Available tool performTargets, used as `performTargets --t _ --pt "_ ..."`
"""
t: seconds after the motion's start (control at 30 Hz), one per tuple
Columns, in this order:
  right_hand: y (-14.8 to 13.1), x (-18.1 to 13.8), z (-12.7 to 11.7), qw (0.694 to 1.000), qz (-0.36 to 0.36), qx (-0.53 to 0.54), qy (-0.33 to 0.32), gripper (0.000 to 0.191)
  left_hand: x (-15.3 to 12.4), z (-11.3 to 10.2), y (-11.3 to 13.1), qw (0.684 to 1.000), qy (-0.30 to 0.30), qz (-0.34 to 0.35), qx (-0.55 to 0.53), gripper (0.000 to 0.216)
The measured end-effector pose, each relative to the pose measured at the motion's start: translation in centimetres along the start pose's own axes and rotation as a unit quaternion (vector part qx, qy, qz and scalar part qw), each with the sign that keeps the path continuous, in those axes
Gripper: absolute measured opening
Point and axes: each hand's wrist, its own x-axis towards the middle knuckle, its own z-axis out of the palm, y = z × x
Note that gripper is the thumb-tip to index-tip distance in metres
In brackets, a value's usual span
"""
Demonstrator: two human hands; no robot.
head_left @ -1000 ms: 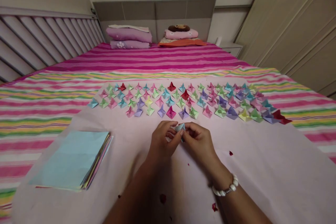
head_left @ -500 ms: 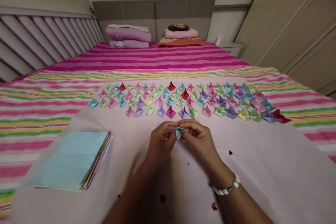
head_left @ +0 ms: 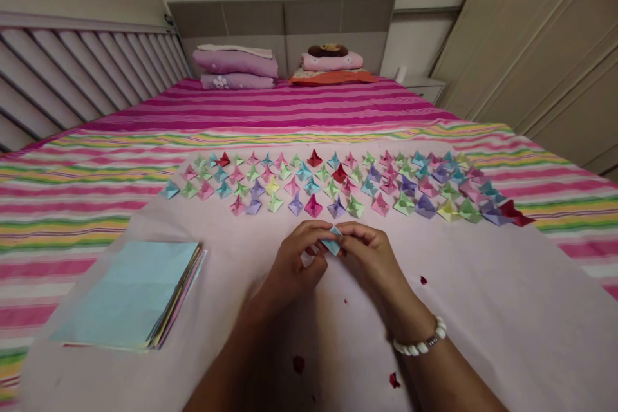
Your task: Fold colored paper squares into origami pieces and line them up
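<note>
Between my two hands is a small light-blue folded paper [head_left: 332,244], now showing as a flat diamond. My left hand [head_left: 300,257] grips its left side, fingers behind and above, the thumb lower and a little away from the paper. My right hand [head_left: 369,254], with a white bead bracelet on the wrist, pinches the right side between thumb and fingers. Just beyond the hands stand several rows of small folded paper boats [head_left: 313,206] in many colours. A stack of square coloured paper [head_left: 130,290], light blue on top, lies to the left.
A pale sheet [head_left: 463,309] covers the near part of a bed with a striped bedspread [head_left: 62,206]. Dark red scraps [head_left: 394,380] lie scattered near my forearms. Folded purple bedding [head_left: 236,64] and pillows [head_left: 333,63] rest by the headboard [head_left: 261,16].
The blue paper has turned from a downward-pointing shape to a tilted diamond. My left thumb has moved down off it, and both hands have shifted slightly.
</note>
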Motion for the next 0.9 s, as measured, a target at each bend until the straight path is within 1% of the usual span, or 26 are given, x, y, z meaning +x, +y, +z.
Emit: performTargets --t 0.07,0.13,0.23,0.3,0.4,0.53,0.63,0.7,0.73,0.8,0.9 --pt "0.12 0.06 -0.08 1.000 0.012 0.014 0.001 0.007 0.04 0.02 -0.01 1.000 0.003 0.001 0.019 0.040" --pt "0.29 0.13 -0.21 0.999 0.020 0.033 -0.001 0.010 0.13 0.16 -0.05 0.999 0.026 -0.002 0.034 0.032" --pt "0.43 0.18 -0.37 0.998 0.023 0.052 -0.015 0.013 0.30 0.36 -0.06 0.996 0.066 -0.043 0.032 0.016" --pt "0.44 0.15 -0.39 0.998 0.022 0.054 -0.029 0.015 0.37 0.39 0.00 0.993 0.092 -0.073 0.021 0.012" --pt "0.48 0.09 -0.33 0.998 0.015 0.047 -0.049 0.018 0.42 0.35 0.14 0.989 0.116 -0.087 0.005 0.007" --pt "0.63 0.09 -0.31 0.998 0.002 0.028 -0.049 0.021 0.48 0.40 0.16 0.983 0.126 -0.130 -0.019 0.004" --pt "0.68 0.10 -0.32 0.999 0.001 0.028 -0.046 0.020 0.54 0.53 0.01 0.973 0.138 -0.162 -0.091 0.021" --pt "0.68 0.07 -0.29 0.998 0.003 0.025 -0.052 0.020 0.57 0.59 -0.05 0.960 0.134 -0.184 -0.160 0.033" --pt "0.69 0.04 -0.27 0.998 0.005 0.024 -0.057 0.020 0.57 0.59 -0.04 0.954 0.126 -0.195 -0.189 0.034" --pt "0.74 0.00 -0.22 0.998 0.010 0.024 -0.065 0.020 0.56 0.56 0.07 0.945 0.105 -0.213 -0.227 0.027" --pt "0.90 -0.03 -0.19 0.997 0.019 0.032 -0.074 0.020 0.51 0.42 0.39 0.939 0.093 -0.218 -0.251 0.018"
